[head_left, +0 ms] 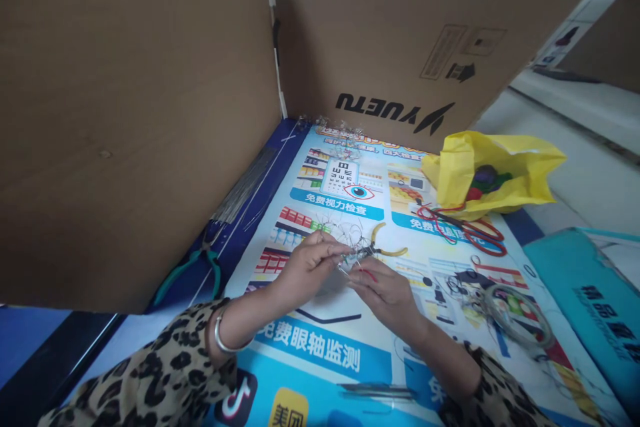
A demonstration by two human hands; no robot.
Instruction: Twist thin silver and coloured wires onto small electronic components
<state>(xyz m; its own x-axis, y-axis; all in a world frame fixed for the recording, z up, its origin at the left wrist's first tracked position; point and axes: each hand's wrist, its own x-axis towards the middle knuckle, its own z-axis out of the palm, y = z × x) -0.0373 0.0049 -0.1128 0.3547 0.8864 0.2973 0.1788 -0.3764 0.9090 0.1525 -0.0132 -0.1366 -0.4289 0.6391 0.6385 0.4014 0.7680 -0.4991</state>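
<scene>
My left hand (313,261) and my right hand (383,288) meet over the middle of the printed poster. Both have their fingertips pinched on thin wire (343,269), whose exact shape is too fine to make out. A short red strip (369,274) shows at my right fingers; whether it is held is unclear. Just beyond the fingertips lie pliers with yellow handles (395,253), their handles spread apart. Loose curled wires (350,233) surround the pliers' jaws, partly hidden by my hands.
Left are green-handled pliers (216,263) and straight wires (245,190). Rightward lie red-handled scissors (485,237), a yellow bag (453,170) with coloured balls, a wire coil (545,327) and a teal box (575,293). Thin rods (377,391) lie near me. Cardboard walls (150,113) rise left and behind.
</scene>
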